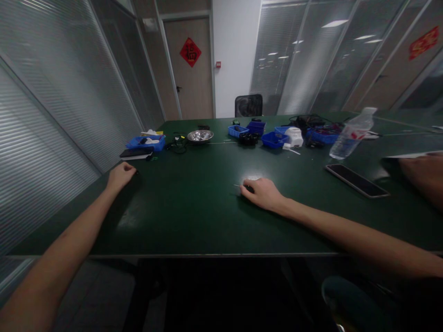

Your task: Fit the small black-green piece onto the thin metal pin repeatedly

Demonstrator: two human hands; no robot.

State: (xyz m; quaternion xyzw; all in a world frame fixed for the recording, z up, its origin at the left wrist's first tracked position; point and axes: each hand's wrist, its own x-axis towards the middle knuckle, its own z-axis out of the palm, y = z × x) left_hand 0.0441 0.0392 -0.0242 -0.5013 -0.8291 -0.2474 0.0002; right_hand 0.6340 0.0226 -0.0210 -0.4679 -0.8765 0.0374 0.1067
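Note:
My left hand (120,175) rests at the left edge of the dark green table (194,216), fingers curled into a loose fist; a small dark thing shows at its knuckles, too small to name. My right hand (262,192) lies near the table's middle with fingers closed on a small dark object that has a thin pin or wire sticking out to the left. A black phone (356,180) lies flat to the right of that hand.
At the far side stand several blue bins (273,139), a metal bowl (200,135), cables, a white device (294,136) and a tilted plastic bottle (351,133). Another person's arm (424,177) rests at the right edge. An office chair (248,105) stands beyond the table.

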